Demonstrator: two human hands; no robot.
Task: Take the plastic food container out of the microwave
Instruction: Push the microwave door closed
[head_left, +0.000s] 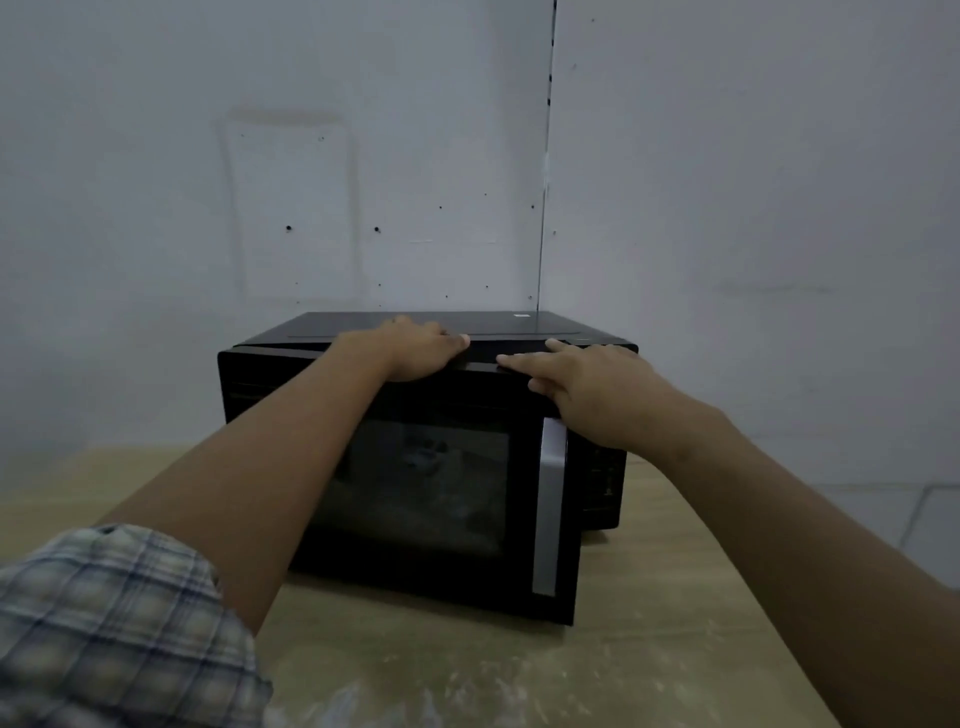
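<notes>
- Plastic food container: cannot be made out for certain; only dim, blurred shapes show behind the dark glass window of the black box-shaped microwave.
- Black microwave stands on the pale wooden table, close to the grey wall corner, its door hanging slightly ajar on the handle side.
- Left hand lies palm-down on the microwave's top front edge, fingers spread flat, gripping nothing.
- Right hand rests on the top edge of the door, above the silver vertical handle; fingers extended and loosely apart, closed on nothing.
- Checked plaid sleeve covers the left upper arm.
</notes>
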